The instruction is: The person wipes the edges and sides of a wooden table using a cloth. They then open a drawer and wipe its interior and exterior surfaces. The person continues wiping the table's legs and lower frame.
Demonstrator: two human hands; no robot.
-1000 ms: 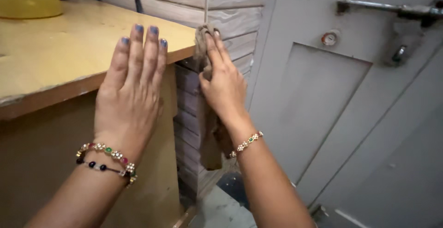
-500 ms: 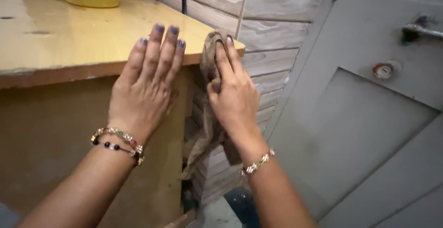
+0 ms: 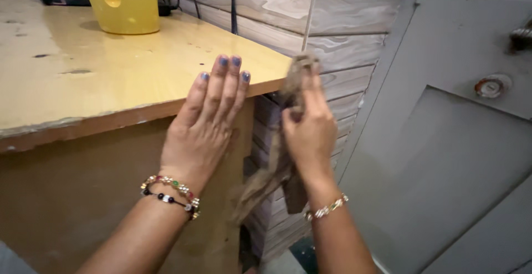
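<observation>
Left hand [image 3: 208, 127] lay flat and open on the desk [image 3: 100, 80] edge, right hand [image 3: 307, 130] gripped a rag [image 3: 277, 163] at the corner; loose tail might snag or slip.

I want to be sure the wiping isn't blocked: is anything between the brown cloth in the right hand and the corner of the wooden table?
Nothing visible is. The right hand presses the brown cloth straight against the wooden table at its corner. The left hand lies flat on the front edge, beside the cloth and apart from it.
</observation>
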